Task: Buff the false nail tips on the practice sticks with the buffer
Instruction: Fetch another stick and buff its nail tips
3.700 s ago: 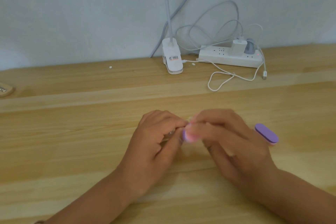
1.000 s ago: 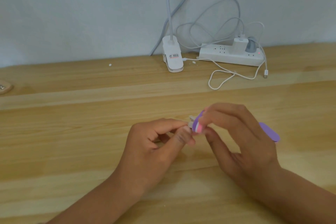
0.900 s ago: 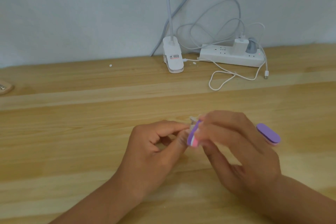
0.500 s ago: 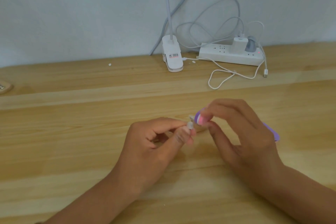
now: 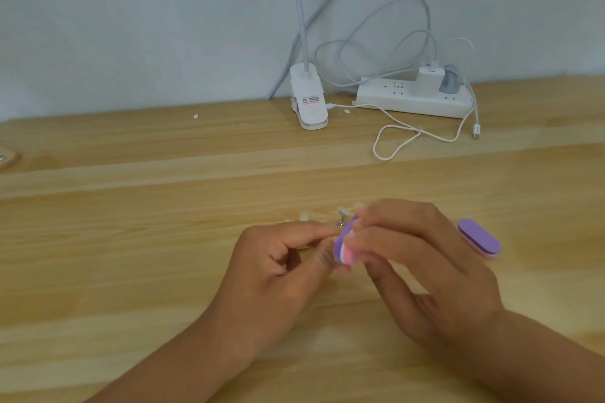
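Hands are meeting over the pale wooden table (image 5: 131, 271) — my right hand (image 5: 425, 275) is gripping one purple-white-pink foam buffer (image 5: 343, 250) beside the small clear practice stick (image 5: 342, 218) that my left hand (image 5: 271, 271) is pinching. I am failing to read the white lamp clip's (image 5: 308, 101) barcode label.

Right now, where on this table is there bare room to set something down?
The wooden table is bare left of the left hand, and between the hands and the white cable loop. Crowded: white power strip at the back, spare purple oval buffer beside the right hand.
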The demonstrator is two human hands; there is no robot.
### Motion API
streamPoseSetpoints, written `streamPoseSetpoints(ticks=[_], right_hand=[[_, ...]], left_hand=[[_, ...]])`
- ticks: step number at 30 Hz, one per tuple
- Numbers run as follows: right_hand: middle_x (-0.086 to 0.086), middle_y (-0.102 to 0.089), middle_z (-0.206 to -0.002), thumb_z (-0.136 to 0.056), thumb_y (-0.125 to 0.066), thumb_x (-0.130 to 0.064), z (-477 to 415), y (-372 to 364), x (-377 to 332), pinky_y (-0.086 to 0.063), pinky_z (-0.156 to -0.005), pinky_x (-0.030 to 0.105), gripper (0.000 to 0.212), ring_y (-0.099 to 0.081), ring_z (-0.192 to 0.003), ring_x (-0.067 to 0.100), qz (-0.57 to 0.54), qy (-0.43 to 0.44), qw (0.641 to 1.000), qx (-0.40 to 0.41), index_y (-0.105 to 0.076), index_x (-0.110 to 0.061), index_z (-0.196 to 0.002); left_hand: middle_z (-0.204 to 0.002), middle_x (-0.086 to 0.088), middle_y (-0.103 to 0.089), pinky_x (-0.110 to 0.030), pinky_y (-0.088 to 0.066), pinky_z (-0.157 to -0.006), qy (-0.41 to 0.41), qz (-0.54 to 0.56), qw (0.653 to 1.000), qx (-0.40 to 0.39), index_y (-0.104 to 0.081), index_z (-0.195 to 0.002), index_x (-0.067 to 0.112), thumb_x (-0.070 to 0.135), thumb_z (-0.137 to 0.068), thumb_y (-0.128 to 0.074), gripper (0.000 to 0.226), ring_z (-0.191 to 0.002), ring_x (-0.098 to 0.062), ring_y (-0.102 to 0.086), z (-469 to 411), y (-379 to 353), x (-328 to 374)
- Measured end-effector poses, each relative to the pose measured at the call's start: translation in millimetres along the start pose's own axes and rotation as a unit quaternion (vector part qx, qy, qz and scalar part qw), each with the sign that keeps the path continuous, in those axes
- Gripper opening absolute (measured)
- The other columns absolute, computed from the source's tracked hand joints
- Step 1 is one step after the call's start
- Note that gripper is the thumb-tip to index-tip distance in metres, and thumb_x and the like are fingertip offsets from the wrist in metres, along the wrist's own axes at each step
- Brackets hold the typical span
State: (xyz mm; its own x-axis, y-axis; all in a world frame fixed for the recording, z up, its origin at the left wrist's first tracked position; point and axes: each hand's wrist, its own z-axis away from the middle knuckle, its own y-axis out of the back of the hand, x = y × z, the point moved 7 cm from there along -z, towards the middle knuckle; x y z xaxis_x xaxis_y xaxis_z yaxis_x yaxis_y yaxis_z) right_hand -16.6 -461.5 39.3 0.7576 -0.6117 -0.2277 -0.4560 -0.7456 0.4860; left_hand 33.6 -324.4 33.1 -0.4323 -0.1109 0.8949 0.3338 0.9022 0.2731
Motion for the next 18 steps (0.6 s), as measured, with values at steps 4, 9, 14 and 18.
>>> streamPoseSetpoints(ticks=[4, 9, 14, 18], right_hand=[[0.003, -0.061, -0.112, -0.091, -0.062, 0.009, -1.1, 2.8, 4.0, -0.048, -0.094, 0.029, 0.025, -0.061, -0.108, 0.018, 0.004, -0.006, 1.000, 0.007, -0.069, -0.007, -0.109], [0.004, -0.060, -0.115, -0.093, -0.060, 0.008, -0.8, 1.7, 5.2, -0.049, -0.093, 0.031, 0.025, -0.061, -0.107, 0.019, 0.000, 0.009, 1.000, -0.007, -0.068, -0.007, -0.112], [0.005, -0.061, -0.114, -0.095, -0.060, 0.005, 1.3, -0.8, -0.7, -0.049, -0.093, 0.031, 0.021, -0.062, -0.109, 0.020, -0.002, 0.020, 1.000, -0.003, -0.067, -0.006, -0.112], [0.003, -0.060, -0.113, -0.089, -0.063, 0.011, -1.9, 5.6, 5.9, -0.047, -0.095, 0.026, 0.027, -0.061, -0.107, 0.018, 0.018, 0.010, 1.000, 0.013, -0.070, -0.007, -0.107]], left_hand=[[-0.067, 0.003, -0.069, -0.034, -0.033, -0.042, 0.008, 0.007, 1.000, -0.010, -0.075, -0.079, 0.019, 0.033, -0.089, -0.058, 0.024, -0.052, -0.038, -0.045, -0.9, -1.6, -2.3], [-0.067, 0.000, -0.066, -0.025, -0.038, -0.046, 0.007, 0.026, 0.999, -0.029, -0.073, -0.081, 0.014, 0.031, -0.092, -0.058, 0.025, -0.057, -0.031, -0.053, -0.6, -4.4, -4.4], [-0.067, 0.000, -0.061, -0.027, -0.044, -0.048, 0.030, 0.056, 0.997, -0.042, -0.068, -0.080, 0.017, 0.034, -0.091, -0.051, 0.026, -0.060, -0.012, -0.054, 0.4, -5.1, -10.9], [-0.065, 0.005, -0.058, -0.029, -0.045, -0.050, 0.044, 0.075, 0.995, -0.056, -0.066, -0.077, 0.019, 0.035, -0.090, -0.050, 0.026, -0.062, -0.010, -0.055, 0.2, -7.4, -13.7]])
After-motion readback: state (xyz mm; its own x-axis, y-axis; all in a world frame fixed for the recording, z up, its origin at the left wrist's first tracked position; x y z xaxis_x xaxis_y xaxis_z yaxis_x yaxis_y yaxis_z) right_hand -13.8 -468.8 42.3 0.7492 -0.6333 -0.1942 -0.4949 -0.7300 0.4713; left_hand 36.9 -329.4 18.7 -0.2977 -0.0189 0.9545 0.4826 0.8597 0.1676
